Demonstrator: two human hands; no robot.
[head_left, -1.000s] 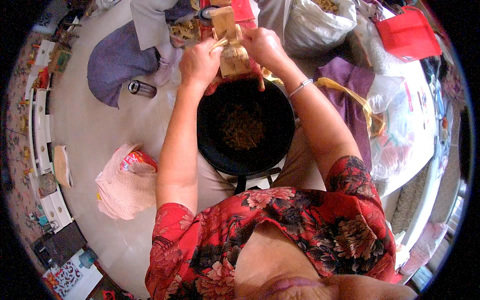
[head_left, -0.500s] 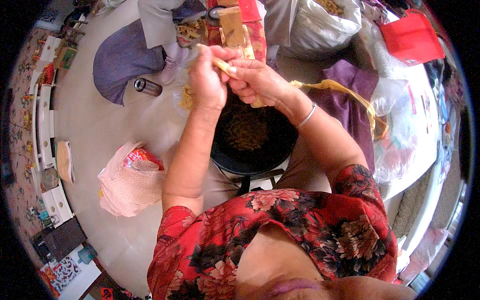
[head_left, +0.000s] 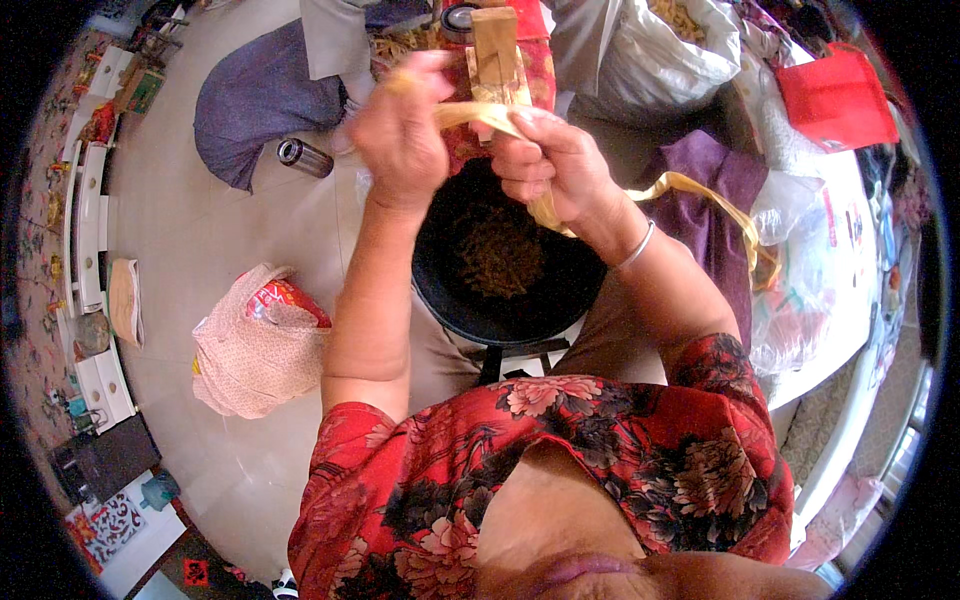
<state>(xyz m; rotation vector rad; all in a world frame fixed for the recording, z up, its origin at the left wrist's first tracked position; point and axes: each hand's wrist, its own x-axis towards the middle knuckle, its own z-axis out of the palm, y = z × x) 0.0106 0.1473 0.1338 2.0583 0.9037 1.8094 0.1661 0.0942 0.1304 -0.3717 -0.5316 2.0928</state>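
Note:
A long, flat, pale yellow strip [head_left: 478,113] stretches between my two hands. My right hand [head_left: 560,165] is closed on it, thumb on top, and a length hangs below the fingers. Its tail curves past my right wrist over the purple cloth. My left hand [head_left: 402,135], smeared by motion, is closed round the other end; its fingertips are hard to make out. Under my hands, between my knees, is a black pan [head_left: 440,290] with brown shreds [head_left: 500,255] in it. Just beyond my hands stands a wooden block tool [head_left: 494,50] on red cloth.
Another person's grey-trousered leg [head_left: 335,40] is at the far left, near a dark flask [head_left: 305,158]. A white sack [head_left: 650,70] of yellowish pieces stands far right. Purple cloth [head_left: 690,195] and clear plastic bags [head_left: 805,290] lie right; a pink bag [head_left: 250,350] sits left.
My hands have drawn apart, the left moving left and the right moving right. More of the yellow strip shows between them, and more of the pan is uncovered.

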